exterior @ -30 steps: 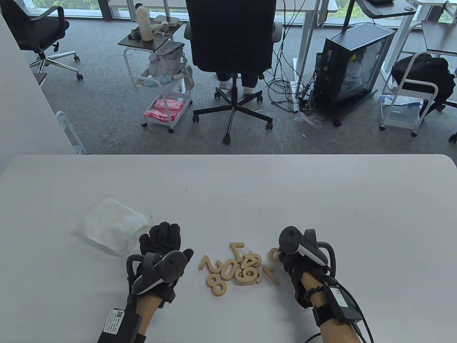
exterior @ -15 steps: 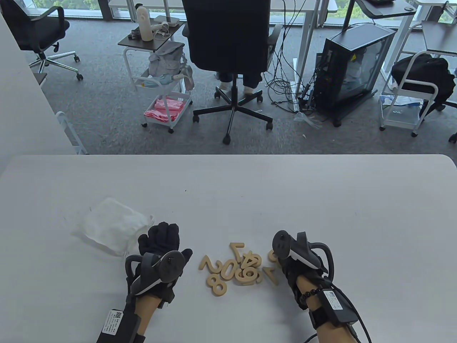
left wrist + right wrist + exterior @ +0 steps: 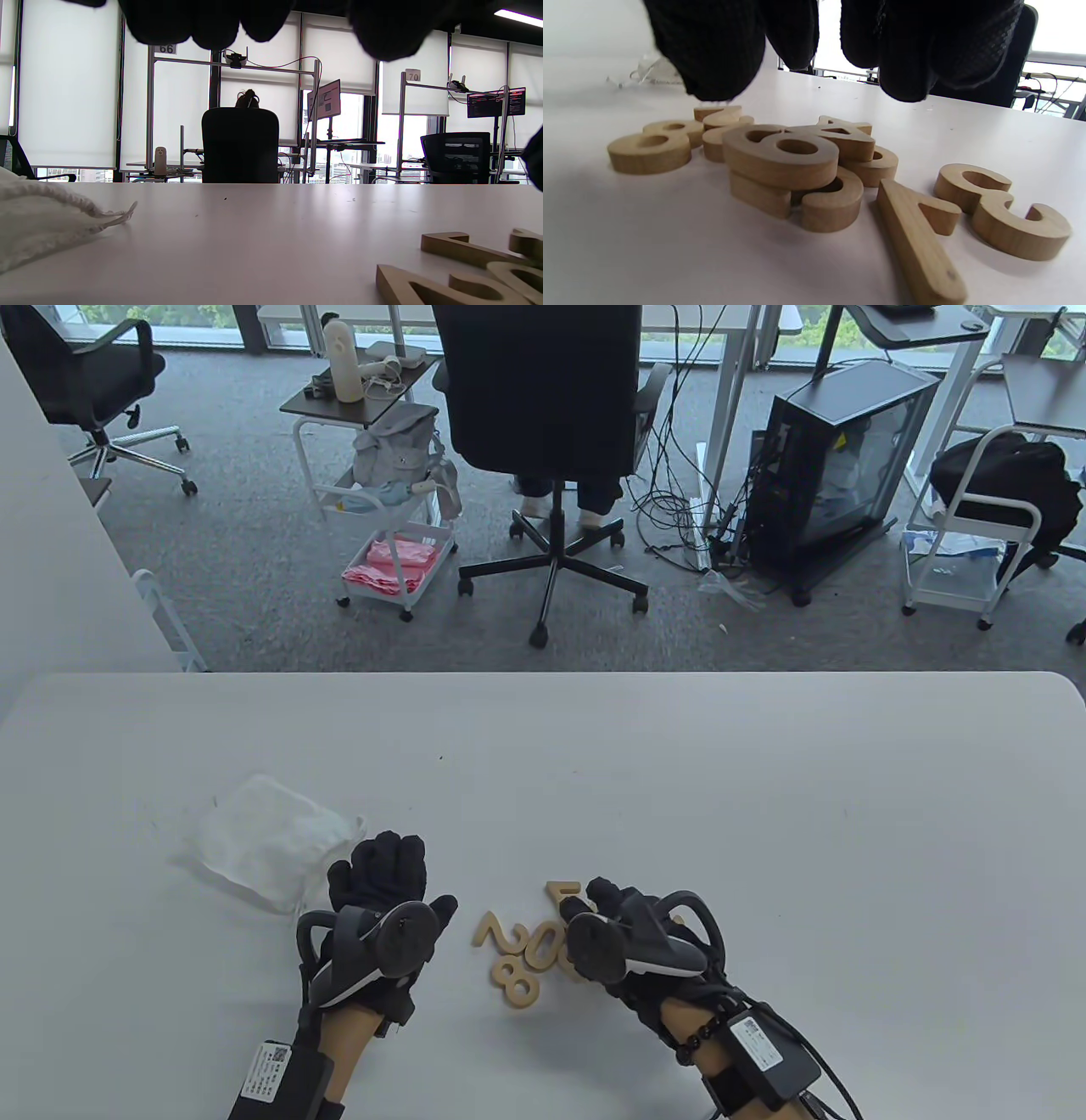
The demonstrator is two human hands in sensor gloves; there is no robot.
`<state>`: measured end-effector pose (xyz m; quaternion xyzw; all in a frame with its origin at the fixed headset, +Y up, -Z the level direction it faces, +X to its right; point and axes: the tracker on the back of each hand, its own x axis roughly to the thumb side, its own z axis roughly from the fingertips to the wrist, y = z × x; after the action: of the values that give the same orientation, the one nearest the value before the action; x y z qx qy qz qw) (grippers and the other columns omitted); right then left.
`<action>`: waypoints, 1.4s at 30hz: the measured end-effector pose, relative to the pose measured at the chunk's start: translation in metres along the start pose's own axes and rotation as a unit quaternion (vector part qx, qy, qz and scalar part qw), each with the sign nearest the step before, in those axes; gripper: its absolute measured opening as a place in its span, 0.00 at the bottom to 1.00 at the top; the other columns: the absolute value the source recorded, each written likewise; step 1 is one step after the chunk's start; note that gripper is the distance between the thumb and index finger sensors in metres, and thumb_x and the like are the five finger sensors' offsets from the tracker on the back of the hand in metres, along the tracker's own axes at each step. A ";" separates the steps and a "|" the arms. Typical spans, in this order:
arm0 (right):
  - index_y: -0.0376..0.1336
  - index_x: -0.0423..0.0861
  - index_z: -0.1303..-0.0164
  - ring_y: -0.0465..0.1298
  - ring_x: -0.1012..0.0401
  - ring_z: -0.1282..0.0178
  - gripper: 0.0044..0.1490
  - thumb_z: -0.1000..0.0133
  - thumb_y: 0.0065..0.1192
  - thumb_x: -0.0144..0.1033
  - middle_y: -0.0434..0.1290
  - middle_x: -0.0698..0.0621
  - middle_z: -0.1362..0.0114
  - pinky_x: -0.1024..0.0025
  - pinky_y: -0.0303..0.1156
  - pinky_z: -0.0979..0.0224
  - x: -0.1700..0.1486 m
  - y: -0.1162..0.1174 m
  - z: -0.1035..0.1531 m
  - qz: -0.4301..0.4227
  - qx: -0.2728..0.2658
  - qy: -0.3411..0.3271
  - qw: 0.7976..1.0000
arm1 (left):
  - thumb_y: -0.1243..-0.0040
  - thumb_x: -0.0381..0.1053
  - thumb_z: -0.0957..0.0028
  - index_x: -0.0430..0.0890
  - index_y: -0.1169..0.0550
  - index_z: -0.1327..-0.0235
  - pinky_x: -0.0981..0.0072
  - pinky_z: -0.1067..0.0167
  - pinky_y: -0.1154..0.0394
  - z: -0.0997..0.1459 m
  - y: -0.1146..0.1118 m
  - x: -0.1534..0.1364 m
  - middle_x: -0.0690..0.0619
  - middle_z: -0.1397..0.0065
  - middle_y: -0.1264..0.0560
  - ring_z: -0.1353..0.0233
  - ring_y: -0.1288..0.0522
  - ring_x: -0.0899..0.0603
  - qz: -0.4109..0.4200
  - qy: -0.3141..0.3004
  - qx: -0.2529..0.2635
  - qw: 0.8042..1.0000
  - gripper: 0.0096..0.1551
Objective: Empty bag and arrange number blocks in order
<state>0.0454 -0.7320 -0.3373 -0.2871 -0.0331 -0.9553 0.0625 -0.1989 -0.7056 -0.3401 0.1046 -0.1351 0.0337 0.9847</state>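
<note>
Several wooden number blocks lie in a loose pile on the white table [image 3: 594,763]. In the table view I see the 2 [image 3: 492,933], 0 [image 3: 543,947], 8 [image 3: 514,982] and part of the 7 [image 3: 560,890]. My right hand [image 3: 604,901] hovers over the pile's right part and hides it. In the right wrist view its fingers [image 3: 712,51] hang spread above a stacked 6 or 9 [image 3: 782,154], a 4 [image 3: 845,135], the 1 [image 3: 916,231] and the 3 [image 3: 1003,212], gripping nothing. My left hand [image 3: 386,861] rests flat and empty left of the pile. The white bag [image 3: 270,840] lies beside it.
The bag also shows at the left of the left wrist view [image 3: 42,220], with block edges [image 3: 462,254] at the lower right. Beyond the table's far edge are an office chair [image 3: 543,432], a cart [image 3: 382,500] and a computer case [image 3: 836,466].
My right hand has moved left from beside the 3 and 1 to over the pile, and now covers those blocks in the table view. The left hand and bag have not moved.
</note>
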 end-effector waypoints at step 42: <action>0.63 0.47 0.25 0.80 0.37 0.38 0.40 0.48 0.73 0.42 0.65 0.32 0.24 0.44 0.80 0.38 -0.094 0.008 -0.053 -0.032 0.044 0.170 0.984 | 0.45 0.61 0.42 0.31 0.40 0.21 0.16 0.35 0.44 0.001 0.003 0.001 0.24 0.21 0.43 0.24 0.38 0.17 -0.001 -0.002 0.010 1.000 0.48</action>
<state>0.0959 -0.7361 -0.4334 -0.1165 -0.0734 -0.9893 0.0491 -0.1988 -0.7026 -0.3380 0.1150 -0.1368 0.0336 0.9833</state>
